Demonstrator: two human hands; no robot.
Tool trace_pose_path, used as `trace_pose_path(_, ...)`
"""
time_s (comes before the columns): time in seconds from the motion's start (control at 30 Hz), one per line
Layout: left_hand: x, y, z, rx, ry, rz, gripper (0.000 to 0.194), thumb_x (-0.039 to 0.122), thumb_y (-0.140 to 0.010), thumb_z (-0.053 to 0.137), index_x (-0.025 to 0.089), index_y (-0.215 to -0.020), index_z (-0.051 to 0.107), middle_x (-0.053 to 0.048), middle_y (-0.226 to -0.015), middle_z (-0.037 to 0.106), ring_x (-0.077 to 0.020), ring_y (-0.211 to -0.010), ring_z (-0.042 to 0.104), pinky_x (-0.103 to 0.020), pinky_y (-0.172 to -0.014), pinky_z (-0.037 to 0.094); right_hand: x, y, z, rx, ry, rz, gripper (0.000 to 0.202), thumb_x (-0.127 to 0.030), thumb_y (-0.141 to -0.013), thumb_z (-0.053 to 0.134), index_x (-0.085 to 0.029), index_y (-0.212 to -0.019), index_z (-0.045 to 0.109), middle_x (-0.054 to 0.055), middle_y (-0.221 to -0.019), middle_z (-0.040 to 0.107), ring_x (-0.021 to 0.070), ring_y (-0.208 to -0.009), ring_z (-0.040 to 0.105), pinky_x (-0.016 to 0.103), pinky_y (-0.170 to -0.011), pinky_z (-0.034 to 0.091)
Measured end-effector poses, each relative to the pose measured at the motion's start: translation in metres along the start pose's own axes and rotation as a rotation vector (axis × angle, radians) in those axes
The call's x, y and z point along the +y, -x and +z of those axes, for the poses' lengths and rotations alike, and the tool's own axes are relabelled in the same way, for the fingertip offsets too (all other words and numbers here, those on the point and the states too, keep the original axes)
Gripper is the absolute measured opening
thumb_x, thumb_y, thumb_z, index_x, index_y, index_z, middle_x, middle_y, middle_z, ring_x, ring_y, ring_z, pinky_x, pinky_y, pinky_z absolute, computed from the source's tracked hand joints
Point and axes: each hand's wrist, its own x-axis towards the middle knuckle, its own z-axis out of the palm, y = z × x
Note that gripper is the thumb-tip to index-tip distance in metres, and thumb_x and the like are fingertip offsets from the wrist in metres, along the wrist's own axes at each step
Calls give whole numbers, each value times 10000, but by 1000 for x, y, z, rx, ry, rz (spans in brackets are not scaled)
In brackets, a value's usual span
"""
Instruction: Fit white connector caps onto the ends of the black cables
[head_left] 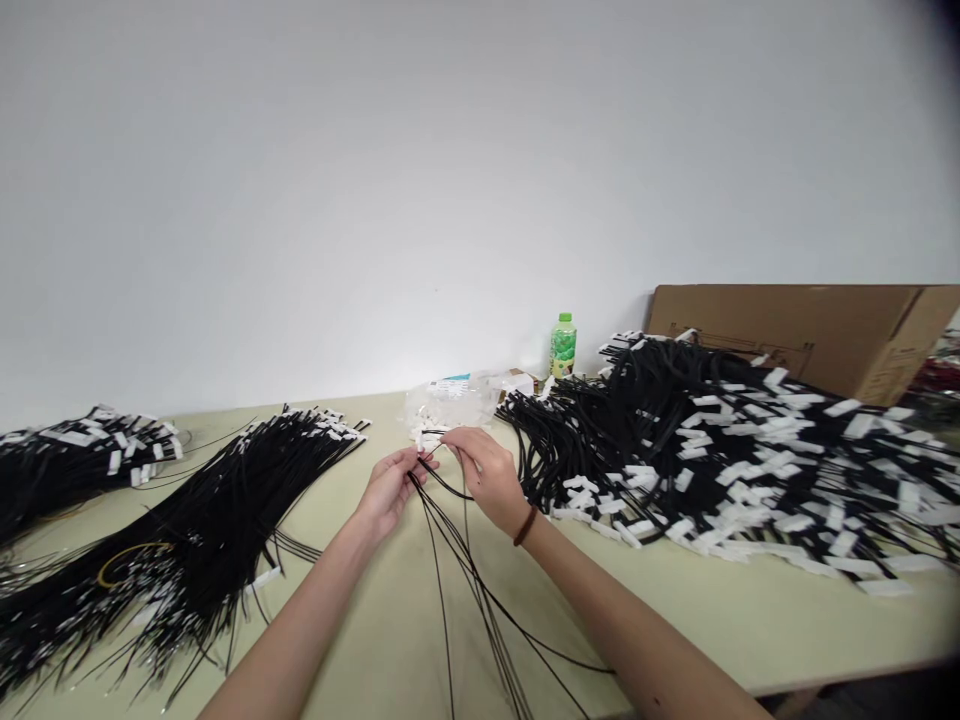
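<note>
1. Okay, counting first: you're working with two bare hands, and one dark wristband [526,526] is circling your right wrist. One green-capped bottle [563,348], one cardboard box [780,335] and one clear plastic bag [450,402] are sitting toward the back of the table [375,620].
2. Two big cable bundles are lying on your left, a far one [67,460] and a nearer one [225,510], plus one messy cable heap [660,420] is sprawling on your right. Way too many strands to count, sorry.
3. The black wires [478,588] you're handling are running out from between your hands, then spreading down the table toward you. There are several, but they're overlapping, so I'm not getting an exact number.
4. Your left hand [391,490] is curling mostly closed, pinching those wires near their upper ends between thumb and fingers.
5. Your right hand [486,472] is reaching in just beside it, fingers bending and tips pointing at the wire ends. I can't tell whether it's actually gripping anything.
6. Looks-wise, the wires are showing thin, black and flexible, with one thicker-looking piece curving under your right hand. Some small white pieces [429,438] are showing right by your fingertips, too tiny to make out.
</note>
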Motion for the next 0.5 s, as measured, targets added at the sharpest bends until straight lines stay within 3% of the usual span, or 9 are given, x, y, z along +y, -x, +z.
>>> trace_pose_path(0.17,1,0,-1,49,-24,-2,116,135,-765,565,98,-669,617,-84,-682,642,-123,-635,588,-200,-534,403,-2,-8,-10,231,-76,221,219,-255,-916,377,-186,-900,584,50,-861,645,155,-800,621,302,-764,515)
trace_pose_path(0.3,1,0,-2,41,-45,7,121,185,-746,595,95,-668,620,-98,-683,656,-112,-593,558,-209,-542,397,8,-13,-15,386,-324,456,263,-381,-901,402,-164,-861,545,26,-744,626,142,-696,631,303,-684,553)
trace_pose_path(0.5,0,0,-3,-6,-112,37,175,273,-676,667,103,-688,626,-88,-678,663,-120,-579,553,-214,-503,363,14,-18,-19,491,-592,613,367,-501,-840,462,-144,-880,537,8,-639,600,146,-630,620,314,-638,546)
